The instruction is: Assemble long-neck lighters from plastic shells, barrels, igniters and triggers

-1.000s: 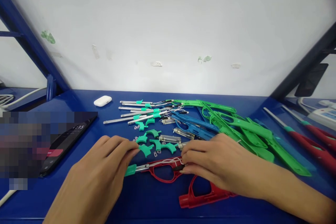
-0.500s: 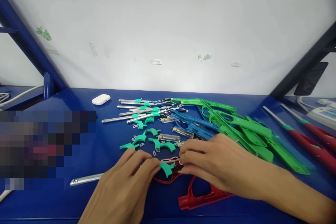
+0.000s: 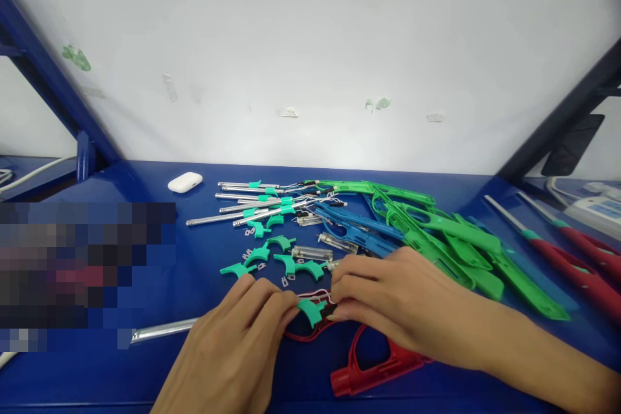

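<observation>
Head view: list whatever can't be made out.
Head view, all four:
- Shiny silver metal tube: right end, behind the left hand.
- Lower red plastic shell: right end, behind the right hand and forearm.
- Patch at left: contents, blurred by pixel blocks.
- White plastic device: remainder, cut off by right edge.

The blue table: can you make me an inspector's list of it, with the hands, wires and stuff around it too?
Surface: blue table, partly hidden by a blurred patch at left.
Job's things: teal piece, wired red shell, second red shell, metal tube.
Clutter: green shells, blue shells, clear tubes, white case.
Grips: left hand pinches the teal piece; right hand is at the wired red shell, fingertips partly hidden.
Cables: thin white wires by the hands; white cable far left.
Surroundings: white wall with tape scraps.
</observation>
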Tool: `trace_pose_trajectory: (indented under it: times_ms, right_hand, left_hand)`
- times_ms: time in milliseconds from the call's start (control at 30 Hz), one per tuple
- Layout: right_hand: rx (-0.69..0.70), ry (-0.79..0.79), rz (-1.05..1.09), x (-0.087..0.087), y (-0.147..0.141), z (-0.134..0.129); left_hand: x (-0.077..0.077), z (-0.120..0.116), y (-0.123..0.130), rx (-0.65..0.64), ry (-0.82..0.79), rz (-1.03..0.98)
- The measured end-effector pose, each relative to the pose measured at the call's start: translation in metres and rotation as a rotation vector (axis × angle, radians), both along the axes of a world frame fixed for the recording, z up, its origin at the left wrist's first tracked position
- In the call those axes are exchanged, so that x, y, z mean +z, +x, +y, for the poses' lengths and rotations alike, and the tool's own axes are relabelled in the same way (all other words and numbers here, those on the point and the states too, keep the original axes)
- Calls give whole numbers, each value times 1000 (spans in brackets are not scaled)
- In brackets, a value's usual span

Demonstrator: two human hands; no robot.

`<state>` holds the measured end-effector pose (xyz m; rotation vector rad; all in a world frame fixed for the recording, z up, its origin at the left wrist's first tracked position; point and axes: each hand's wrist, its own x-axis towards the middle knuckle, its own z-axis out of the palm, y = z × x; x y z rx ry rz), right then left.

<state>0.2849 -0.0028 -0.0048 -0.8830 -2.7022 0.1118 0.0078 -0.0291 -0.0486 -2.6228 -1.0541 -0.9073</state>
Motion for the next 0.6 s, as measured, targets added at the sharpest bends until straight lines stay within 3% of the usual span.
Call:
trace_pose_trajectory:
  times_ms: [600]
  right_hand:
    - [19,21,14,-2,1,-3]
  left_hand:
    - [2,-2,1,3,-14,4]
